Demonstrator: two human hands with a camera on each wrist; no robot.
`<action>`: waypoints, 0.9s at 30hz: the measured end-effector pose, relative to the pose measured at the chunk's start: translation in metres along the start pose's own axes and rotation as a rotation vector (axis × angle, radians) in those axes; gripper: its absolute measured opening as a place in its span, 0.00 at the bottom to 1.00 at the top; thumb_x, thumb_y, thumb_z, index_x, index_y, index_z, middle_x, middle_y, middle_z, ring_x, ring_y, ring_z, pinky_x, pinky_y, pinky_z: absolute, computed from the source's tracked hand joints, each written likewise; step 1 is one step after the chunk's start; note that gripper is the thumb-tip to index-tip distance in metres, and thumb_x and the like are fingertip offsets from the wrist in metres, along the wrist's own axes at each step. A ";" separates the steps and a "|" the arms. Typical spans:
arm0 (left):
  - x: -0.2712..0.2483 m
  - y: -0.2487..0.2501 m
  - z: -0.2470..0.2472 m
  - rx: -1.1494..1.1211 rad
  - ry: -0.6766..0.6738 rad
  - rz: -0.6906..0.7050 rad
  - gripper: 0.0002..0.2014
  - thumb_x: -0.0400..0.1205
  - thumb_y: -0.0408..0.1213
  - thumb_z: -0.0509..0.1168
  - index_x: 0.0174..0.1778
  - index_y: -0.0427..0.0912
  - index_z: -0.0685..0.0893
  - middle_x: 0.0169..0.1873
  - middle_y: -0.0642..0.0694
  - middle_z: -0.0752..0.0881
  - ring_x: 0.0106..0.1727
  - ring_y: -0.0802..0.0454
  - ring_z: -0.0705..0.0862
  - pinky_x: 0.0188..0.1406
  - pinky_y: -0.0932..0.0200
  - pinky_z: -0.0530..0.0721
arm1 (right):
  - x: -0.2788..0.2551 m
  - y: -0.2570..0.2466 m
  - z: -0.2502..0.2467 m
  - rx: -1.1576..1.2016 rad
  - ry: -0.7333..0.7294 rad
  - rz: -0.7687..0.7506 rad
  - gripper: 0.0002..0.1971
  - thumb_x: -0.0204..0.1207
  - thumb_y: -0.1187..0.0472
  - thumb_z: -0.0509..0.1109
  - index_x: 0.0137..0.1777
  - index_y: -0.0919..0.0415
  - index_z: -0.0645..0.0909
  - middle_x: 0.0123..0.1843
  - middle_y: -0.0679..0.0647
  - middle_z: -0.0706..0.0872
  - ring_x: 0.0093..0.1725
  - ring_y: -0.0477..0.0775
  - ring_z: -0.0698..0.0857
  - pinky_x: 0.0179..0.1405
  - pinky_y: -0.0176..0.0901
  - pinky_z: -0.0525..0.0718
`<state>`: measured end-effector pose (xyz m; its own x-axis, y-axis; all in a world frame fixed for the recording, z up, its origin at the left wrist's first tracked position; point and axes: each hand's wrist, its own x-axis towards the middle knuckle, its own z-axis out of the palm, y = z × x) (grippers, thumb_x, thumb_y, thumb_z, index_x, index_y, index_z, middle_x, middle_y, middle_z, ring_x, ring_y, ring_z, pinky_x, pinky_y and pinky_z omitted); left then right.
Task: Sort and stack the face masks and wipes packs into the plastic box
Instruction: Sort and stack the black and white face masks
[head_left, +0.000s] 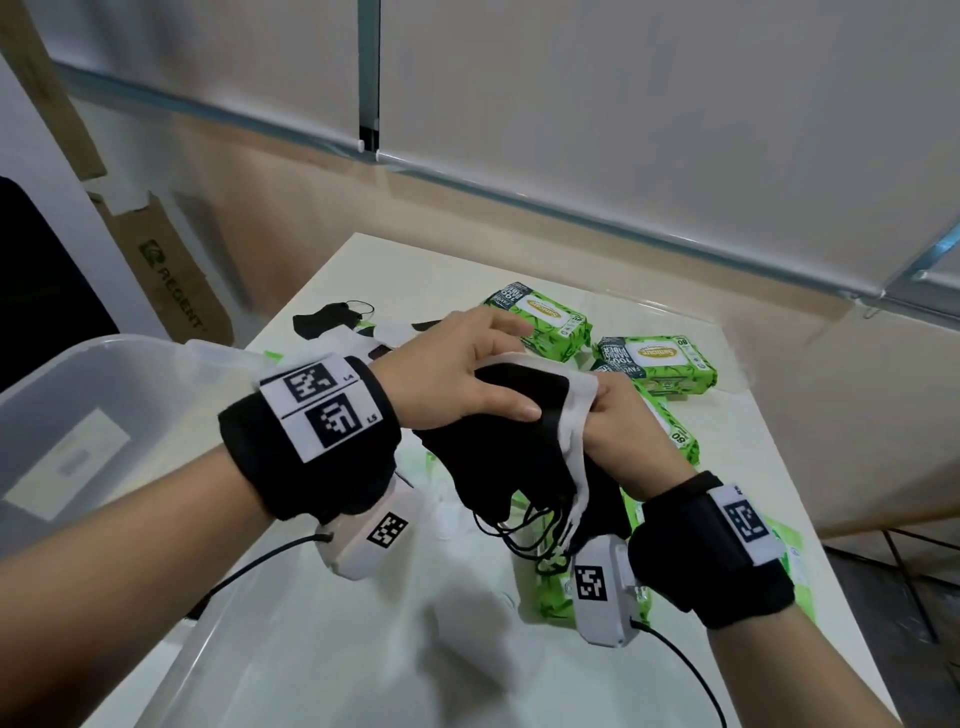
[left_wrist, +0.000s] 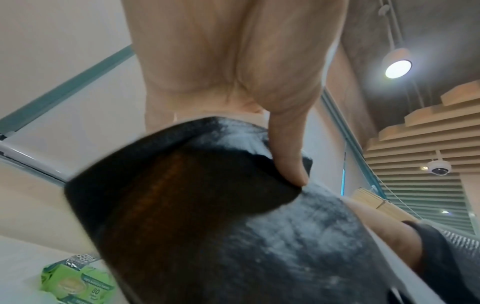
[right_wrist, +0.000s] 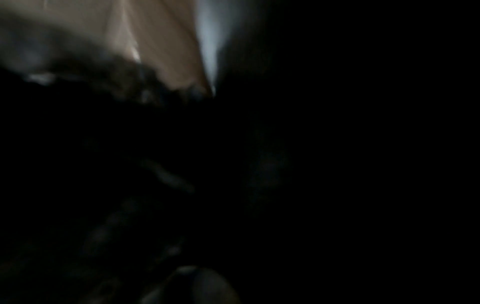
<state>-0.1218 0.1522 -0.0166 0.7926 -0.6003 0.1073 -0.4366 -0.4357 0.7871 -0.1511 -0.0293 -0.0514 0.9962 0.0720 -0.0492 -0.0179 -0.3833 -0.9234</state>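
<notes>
1. Both hands are raised over the near part of the table (head_left: 322, 649), sharing one bundle of face masks (head_left: 511, 447): several black ones with at least one white one (head_left: 576, 415) on its right side.
2. Left hand (head_left: 457, 374): thumb clamped across the black top layer, fingers curled over the far edge. The left wrist view confirms the thumb pressing into the cloth.
3. Right hand (head_left: 623, 421): fingers closed on the right side of the bundle, mostly hidden beneath it. The right wrist view is too dark to add anything.
4. Handling, as judged: light, limp, thin. Layers look liable to slide apart, and the ear loops (head_left: 535, 540) dangle below and may snag. Best held flat across the middle, pinching through all layers, never by the loops.
5. Plastic box (head_left: 104, 374): clear, at near left. The visible part shows no masks or packs inside; only a pale label on its wall.
6. Green wipes packs (head_left: 540, 322) lie unsorted at far right and below the hands. Another black mask (head_left: 332, 317) lies far left on the table.
</notes>
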 end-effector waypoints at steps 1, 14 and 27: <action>-0.001 0.001 -0.001 -0.036 -0.037 -0.015 0.10 0.73 0.39 0.75 0.36 0.57 0.80 0.44 0.64 0.82 0.44 0.72 0.79 0.42 0.81 0.71 | -0.001 -0.003 0.002 -0.048 0.017 -0.007 0.26 0.76 0.81 0.63 0.23 0.56 0.83 0.19 0.41 0.82 0.23 0.34 0.78 0.34 0.33 0.77; 0.002 -0.020 -0.016 0.179 0.368 -0.135 0.18 0.81 0.25 0.60 0.58 0.52 0.85 0.46 0.48 0.85 0.45 0.54 0.78 0.37 0.75 0.68 | 0.005 0.001 -0.009 0.601 0.504 -0.152 0.09 0.85 0.69 0.59 0.51 0.62 0.81 0.42 0.56 0.88 0.37 0.51 0.90 0.40 0.40 0.89; -0.002 -0.013 0.017 0.088 0.115 -0.160 0.06 0.72 0.43 0.76 0.36 0.47 0.87 0.31 0.60 0.82 0.31 0.69 0.78 0.33 0.81 0.70 | 0.002 -0.009 0.009 0.726 0.454 -0.155 0.04 0.83 0.63 0.63 0.50 0.60 0.79 0.40 0.52 0.87 0.37 0.45 0.89 0.36 0.35 0.85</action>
<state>-0.1250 0.1473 -0.0372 0.8959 -0.4404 0.0583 -0.3331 -0.5791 0.7441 -0.1501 -0.0173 -0.0468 0.9269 -0.3585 0.1111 0.2249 0.2937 -0.9291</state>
